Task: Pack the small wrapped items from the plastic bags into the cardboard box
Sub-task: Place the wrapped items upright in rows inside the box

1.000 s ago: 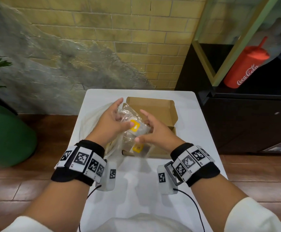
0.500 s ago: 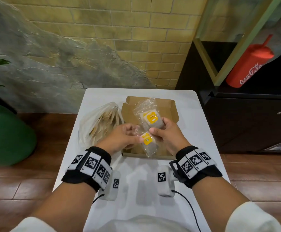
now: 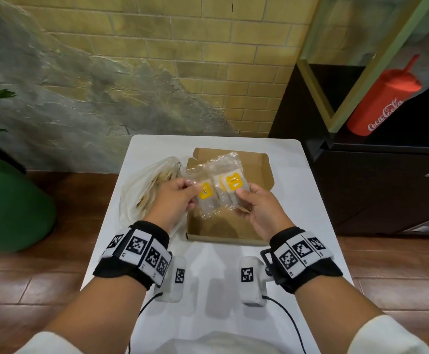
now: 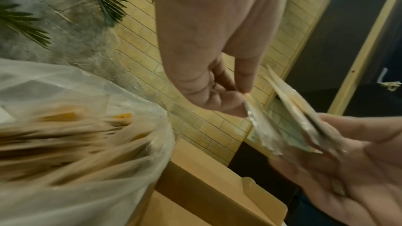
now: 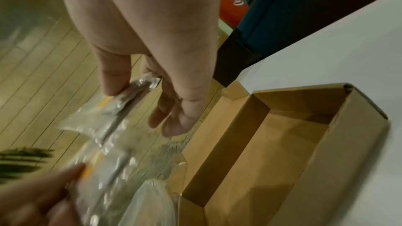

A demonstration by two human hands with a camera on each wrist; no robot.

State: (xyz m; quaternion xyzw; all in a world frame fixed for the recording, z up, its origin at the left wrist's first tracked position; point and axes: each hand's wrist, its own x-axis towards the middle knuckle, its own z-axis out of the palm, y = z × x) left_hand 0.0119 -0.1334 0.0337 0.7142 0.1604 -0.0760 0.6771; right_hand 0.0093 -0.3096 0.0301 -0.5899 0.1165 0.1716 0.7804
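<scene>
Over the open cardboard box (image 3: 256, 226) both hands hold clear-wrapped packets with yellow labels. My left hand (image 3: 180, 198) pinches one packet (image 3: 205, 198) by its left edge. My right hand (image 3: 256, 205) pinches a small stack of packets (image 3: 232, 183) between thumb and fingers. In the left wrist view the left hand (image 4: 219, 78) pinches a packet (image 4: 259, 123) edge-on, with the right hand's stack (image 4: 304, 119) beside it. The right wrist view shows the right hand (image 5: 139, 68) on its packets (image 5: 113, 109) and the empty box (image 5: 282, 143). A white plastic bag (image 3: 144, 192) full of more packets lies left of the box.
The box and bag sit on a small white table (image 3: 310, 205). A green plant pot (image 3: 11, 210) stands on the floor to the left. To the right is a dark cabinet (image 3: 387, 190) with a red Coca-Cola cup (image 3: 384, 98). A brick wall is behind.
The hands have drawn apart a little: the left hand now holds one packet pulled off to the left, while the right hand keeps the rest. Both packets are raised slightly higher over the box.
</scene>
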